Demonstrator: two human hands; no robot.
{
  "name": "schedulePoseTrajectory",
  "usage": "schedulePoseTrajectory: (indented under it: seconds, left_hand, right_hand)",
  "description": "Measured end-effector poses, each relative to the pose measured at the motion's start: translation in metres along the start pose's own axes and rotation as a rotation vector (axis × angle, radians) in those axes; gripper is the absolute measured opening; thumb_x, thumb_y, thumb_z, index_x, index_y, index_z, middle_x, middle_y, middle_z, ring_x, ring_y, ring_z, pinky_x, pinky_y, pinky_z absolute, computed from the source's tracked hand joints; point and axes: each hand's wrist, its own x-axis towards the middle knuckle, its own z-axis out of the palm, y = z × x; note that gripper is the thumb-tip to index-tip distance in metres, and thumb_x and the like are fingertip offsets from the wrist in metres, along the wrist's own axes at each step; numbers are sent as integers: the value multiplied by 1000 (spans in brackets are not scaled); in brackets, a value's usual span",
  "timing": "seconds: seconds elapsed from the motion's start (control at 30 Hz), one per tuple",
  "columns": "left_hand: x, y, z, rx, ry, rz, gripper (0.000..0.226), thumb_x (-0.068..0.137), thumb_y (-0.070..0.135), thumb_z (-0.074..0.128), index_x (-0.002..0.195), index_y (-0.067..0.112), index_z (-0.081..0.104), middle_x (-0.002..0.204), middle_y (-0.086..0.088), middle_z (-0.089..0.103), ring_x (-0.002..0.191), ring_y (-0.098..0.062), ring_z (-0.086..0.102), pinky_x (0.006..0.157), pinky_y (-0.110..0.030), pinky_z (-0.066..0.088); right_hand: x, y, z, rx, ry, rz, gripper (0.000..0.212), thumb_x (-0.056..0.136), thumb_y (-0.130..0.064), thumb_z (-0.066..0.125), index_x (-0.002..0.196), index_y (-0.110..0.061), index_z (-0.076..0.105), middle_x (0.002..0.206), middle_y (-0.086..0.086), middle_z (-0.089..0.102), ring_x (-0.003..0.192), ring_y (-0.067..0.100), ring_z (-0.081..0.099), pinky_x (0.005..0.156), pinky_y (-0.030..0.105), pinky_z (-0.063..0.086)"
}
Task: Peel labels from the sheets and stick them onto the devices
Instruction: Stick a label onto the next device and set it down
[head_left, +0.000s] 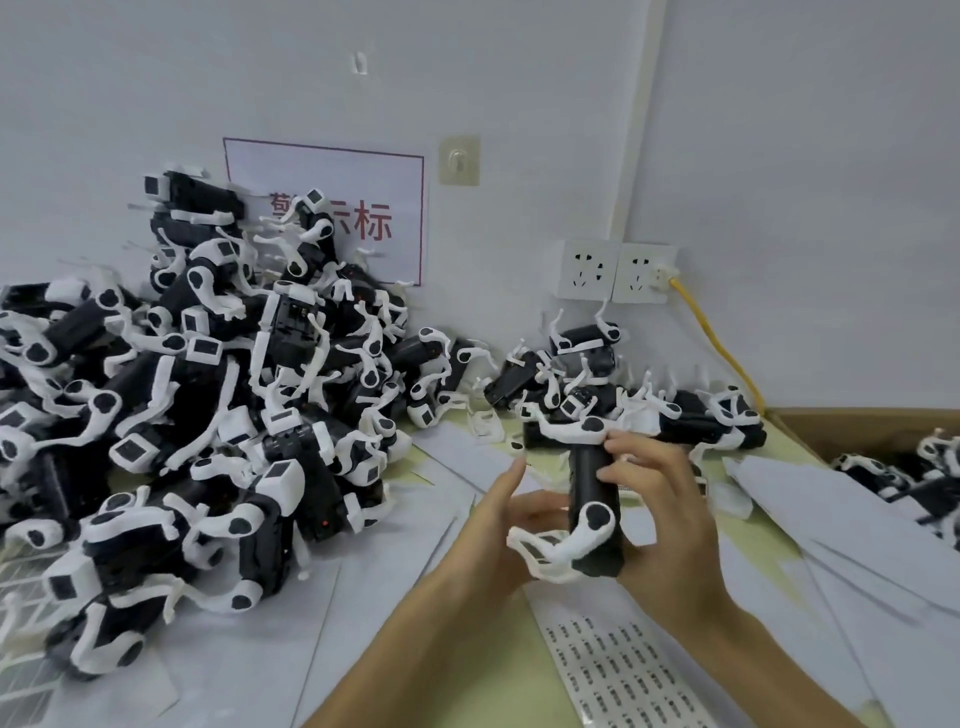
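Just beneath my wrists lies a label sheet with rows of small dark labels, flat on the table. Above it my right hand is wrapped around the black body of one device, fingers curled over its upper part and palm behind it, holding it upright with its white bracket end lowest. My left hand is spread loose, its fingers reaching fairly straight against the device's lower side and the thumb lifted clear of it. Whether a label sits on my fingertips is too small to tell. White backing sheets lie scattered around both hands. Left of my left hand rises a big pile of devices, black and white, tangled together. Just beyond my right hand sits a smaller cluster. Further right is a cardboard box with more devices inside. On the wall behind hang a red-framed sign and two sockets, a yellow cable plugged into one.
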Motion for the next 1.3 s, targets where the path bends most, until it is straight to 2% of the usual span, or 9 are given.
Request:
schedulePoseTrajectory:
  seconds: [0.07, 0.13, 0.2, 0.33, 0.43, 0.57, 0.77, 1.17, 1.3]
  left_hand:
    - [-6, 3, 0, 103, -99, 49, 64, 106, 57, 35, 109, 5, 73, 100, -10, 70, 91, -21, 65, 83, -28, 50]
    - [-10, 8, 6, 189, -109, 78, 41, 110, 42, 39, 111, 13, 67, 91, -1, 69, 76, -3, 70, 71, -14, 51]
    - [-10, 5, 2, 328, -46, 132, 25, 114, 29, 37, 117, 18, 59, 92, 13, 69, 73, 11, 69, 69, -8, 50]
    - [-6, -5, -10, 380, 58, 207, 16, 103, 39, 61, 107, 25, 65, 87, 21, 77, 83, 3, 74, 70, -16, 57]
    - [-4, -1, -8, 187, -25, 188, 27, 96, 44, 71, 92, 18, 66, 81, 7, 74, 76, -11, 73, 71, -23, 56]
    - [1, 5, -14, -30, 1, 228, 24, 79, 45, 76, 89, 25, 81, 102, -2, 73, 95, -16, 70, 81, -26, 54]
    - [3, 8, -24, 45, 125, 308, 30, 84, 38, 81, 100, 13, 75, 89, -1, 72, 79, -14, 63, 73, -27, 45]
    - [7, 1, -19, 155, 234, 363, 56, 79, 48, 75, 117, 7, 75, 96, -2, 74, 87, -14, 65, 79, -31, 43]
    - [9, 3, -23, 74, 254, 316, 34, 91, 48, 68, 90, 16, 76, 90, -4, 70, 89, -19, 64, 87, -34, 40]
  right_hand:
    - [2, -2, 2, 58, -15, -20, 31, 89, -23, 75, 113, -13, 58, 135, 3, 55, 131, 15, 54, 103, 29, 49]
    - [1, 0, 4, -5, -30, -66, 28, 91, -7, 70, 116, -14, 63, 140, 2, 57, 137, 19, 52, 107, 37, 48]
    - [-1, 3, 5, -107, -49, -85, 46, 84, 10, 67, 121, -17, 72, 141, 6, 60, 140, 26, 51, 110, 42, 44]
    - [0, 9, -1, -95, -135, 12, 73, 76, 24, 58, 132, -20, 69, 145, 3, 58, 139, 22, 50, 111, 42, 43]
    - [-3, 15, -3, 19, -156, 223, 61, 91, 7, 53, 143, -24, 60, 141, -9, 60, 133, 9, 54, 106, 37, 47]
    - [-9, 29, -5, 38, -358, 485, 32, 100, -16, 62, 129, -30, 67, 123, -19, 66, 116, 0, 60, 101, 38, 51]
    - [-26, 39, 7, -110, -764, 517, 54, 96, -59, 58, 145, -39, 49, 144, -20, 47, 136, 4, 39, 116, 40, 26]
    - [-31, 34, 13, -116, -892, 563, 55, 92, -60, 62, 139, -33, 51, 142, -19, 43, 136, 6, 37, 114, 40, 26]
    - [-29, 32, 12, -109, -895, 589, 66, 91, -60, 64, 147, -33, 42, 153, -16, 37, 146, 10, 29, 117, 38, 23]
